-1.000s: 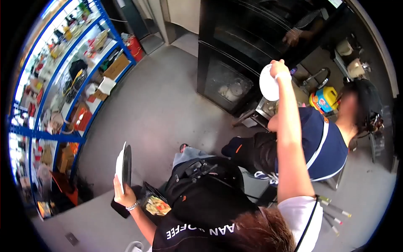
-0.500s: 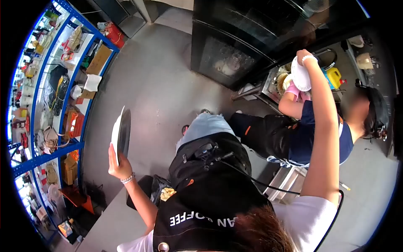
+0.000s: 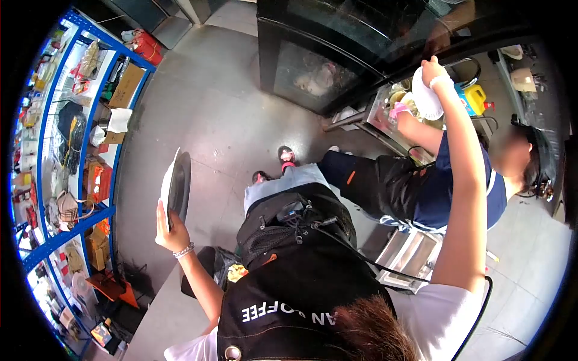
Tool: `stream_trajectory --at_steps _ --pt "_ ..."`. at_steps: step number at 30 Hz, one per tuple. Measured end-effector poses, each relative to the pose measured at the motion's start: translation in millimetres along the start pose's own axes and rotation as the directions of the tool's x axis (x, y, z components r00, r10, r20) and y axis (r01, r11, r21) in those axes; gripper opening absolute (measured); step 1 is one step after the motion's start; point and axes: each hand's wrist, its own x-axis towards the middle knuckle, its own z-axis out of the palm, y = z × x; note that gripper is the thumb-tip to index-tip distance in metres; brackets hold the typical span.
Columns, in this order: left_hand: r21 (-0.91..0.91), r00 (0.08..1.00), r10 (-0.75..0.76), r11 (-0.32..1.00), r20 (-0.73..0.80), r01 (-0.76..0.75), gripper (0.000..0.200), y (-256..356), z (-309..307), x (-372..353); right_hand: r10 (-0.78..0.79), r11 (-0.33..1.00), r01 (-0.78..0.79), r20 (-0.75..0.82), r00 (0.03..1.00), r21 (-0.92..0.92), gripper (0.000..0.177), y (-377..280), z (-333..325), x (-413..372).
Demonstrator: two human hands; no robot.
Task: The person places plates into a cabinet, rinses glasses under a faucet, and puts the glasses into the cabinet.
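Note:
My left hand (image 3: 173,236) is closed on the lower edge of a white plate (image 3: 169,177) and a dark plate (image 3: 180,188), held upright together over the floor. Its fingers lie along the white side. Up at the right, my right hand (image 3: 434,72) grips the rim of another white plate (image 3: 426,99), which hangs tilted beside the sink area. Close to that plate is a co-worker's pink-gloved hand (image 3: 398,111), partly overlapping the dishes in the sink (image 3: 379,117). A yellow jug (image 3: 475,99) stands just right of my right forearm.
A co-worker in a dark blue shirt (image 3: 456,195) leans in at my right. Blue-framed shelves (image 3: 90,219) full of goods line the left side. A black glass-fronted cabinet (image 3: 313,75) stands ahead. A white frame-like crate (image 3: 412,256) sits low at the right, and a red container (image 3: 146,47) at the back left.
The view has shifted, and both my shoes now show. The co-worker's gloved hand has moved left, out from behind my right-hand plate. Both my hands keep hold of their plates.

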Motion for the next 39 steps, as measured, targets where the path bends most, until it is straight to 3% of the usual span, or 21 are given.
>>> stream_trajectory --at_steps 2,6,8,9,10,15,17,19,21,22,24,27,28,30,33,38,39 --pt "-0.002 1.0 -0.012 1.0 0.007 0.012 0.038 0.0 -0.5 -0.5 0.044 0.999 -0.044 0.001 0.999 -0.021 0.032 -2.6 1.3 5.7" --pt "0.008 0.999 -0.039 0.999 0.012 0.039 0.038 -5.8 -1.3 -3.4 0.084 0.989 -0.081 -0.019 0.996 0.124 0.034 -11.6 -1.1 -10.7" --pt "0.014 0.999 -0.04 0.999 0.006 0.04 0.038 -10.4 -2.5 -5.1 0.087 0.987 -0.079 -0.049 0.995 0.137 0.029 -32.4 -0.2 -45.9" --pt "0.008 0.999 -0.034 0.999 -0.004 0.034 0.038 -13.4 0.1 -5.4 0.038 0.991 -0.018 -0.146 0.989 0.133 0.028 -33.7 20.6 -58.8" --pt "0.003 0.999 -0.027 1.0 -0.016 0.027 0.038 -16.5 2.0 -4.7 0.017 0.983 0.013 -0.166 0.986 0.182 0.026 -56.2 -5.2 -101.7" --pt "-0.065 0.995 -0.096 0.993 0.012 0.096 0.037 -26.0 4.4 0.2 -0.166 0.87 0.216 -0.149 0.975 0.443 0.024 -125.8 -38.3 -228.6" --pt "-0.087 0.999 -0.043 0.995 -0.018 0.041 0.037 -28.4 6.0 1.6 -0.247 0.721 0.366 -0.274 0.929 0.589 0.017 -153.7 -48.7 -270.6" --pt "-0.083 1.0 -0.002 0.997 -0.027 0.0 0.038 -34.5 5.4 2.8 -0.295 0.732 0.375 -0.231 0.927 0.57 0.02 -185.1 -74.1 -305.9" --pt "-0.127 1.0 -0.015 0.992 -0.022 0.012 0.038 -37.5 3.4 6.7 -0.385 0.659 0.549 -0.396 0.833 0.514 0.021 -206.6 -89.2 -324.3" --pt "-0.149 1.0 -0.02 0.989 -0.017 0.018 0.038 -40.5 0.6 5.3 -0.433 0.681 0.578 -0.39 0.813 0.449 0.021 -217.2 -93.1 -329.7" --pt "-0.142 0.999 0.004 0.99 -0.048 -0.011 0.037 -49.6 -2.0 4.8 -0.602 0.561 0.671 -0.317 0.733 0.485 0.021 -234.2 -123.9 -342.2" --pt "-0.151 0.996 -0.068 0.987 -0.061 0.059 0.032 -65.3 -8.8 -6.7 -0.805 0.383 0.827 -0.289 0.517 0.411 0.027 -269.0 -127.8 -337.0" --pt "-0.162 0.994 -0.075 0.985 -0.077 0.062 0.031 -66.7 -11.3 -11.6 -0.815 0.366 0.823 -0.276 0.509 0.434 0.027 -278.5 -135.4 -336.9" --pt "-0.142 0.993 -0.053 0.989 -0.102 0.039 0.03 -82.7 -14.5 -25.6 -0.74 0.202 0.901 -0.543 0.397 0.384 0.021 -303.4 -133.9 -331.4" --pt "-0.113 0.992 -0.114 0.988 -0.044 0.109 0.033 -92.9 -29.1 -44.5 -0.781 0.158 0.935 -0.539 0.315 0.319 0.024 -327.3 -156.6 -329.1" --pt "-0.03 0.988 -0.148 0.988 0.037 0.149 0.035 -103.3 -44.0 -69.8 -0.74 0.097 0.887 -0.563 0.368 0.452 0.023 -311.4 -194.1 -307.0" --pt "-0.039 0.991 -0.132 0.99 0.037 0.134 0.035 -107.1 -43.6 -75.1 -0.677 0.057 0.825 -0.586 0.446 0.563 0.025 -302.1 -190.4 -292.6"
